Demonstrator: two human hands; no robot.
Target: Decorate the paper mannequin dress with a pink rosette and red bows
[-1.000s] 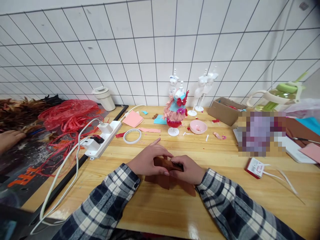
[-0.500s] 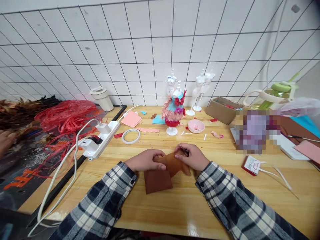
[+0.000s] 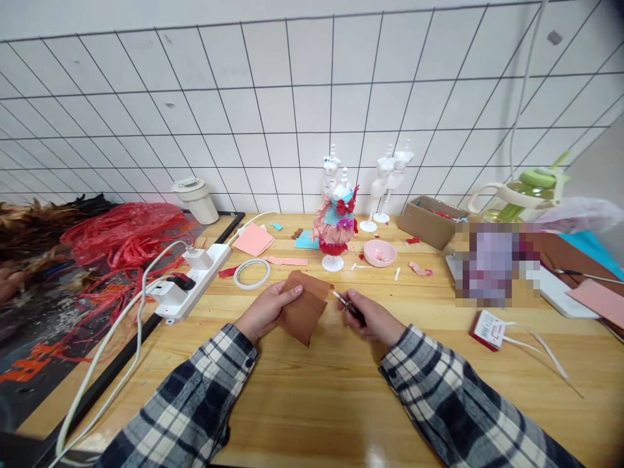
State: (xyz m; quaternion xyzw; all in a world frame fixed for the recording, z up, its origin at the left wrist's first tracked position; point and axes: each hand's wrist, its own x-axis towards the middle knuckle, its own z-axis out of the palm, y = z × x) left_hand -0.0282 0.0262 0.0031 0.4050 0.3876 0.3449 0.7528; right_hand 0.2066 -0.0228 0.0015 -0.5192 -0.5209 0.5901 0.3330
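Note:
My left hand (image 3: 267, 307) is closed on a folded piece of brown crepe paper (image 3: 303, 317), thumb on top. The paper is held tilted above the wooden table, a lighter layer showing along its upper edge. In my right hand (image 3: 371, 316) is a small pair of scissors (image 3: 351, 307) with dark handles, fingers wrapped round them. The silver blades point up and left at the paper's right corner. Whether they touch it I cannot tell. Beyond my hands stands a small white mannequin (image 3: 344, 188) in a ruffled blue, pink and red paper dress.
Left are a tape roll (image 3: 252, 274), pink paper (image 3: 253, 240), a power strip (image 3: 195, 284) with cables and red plastic (image 3: 127, 227). A pink bowl (image 3: 380, 253), cardboard box (image 3: 431, 222) and red-white box (image 3: 489, 330) lie right. Another person's hand (image 3: 8, 284) shows at far left.
The brown paper has turned and moved left with my left hand. My right hand has let go of the paper and now shows the scissors with blades pointing at it. The view shifted slightly.

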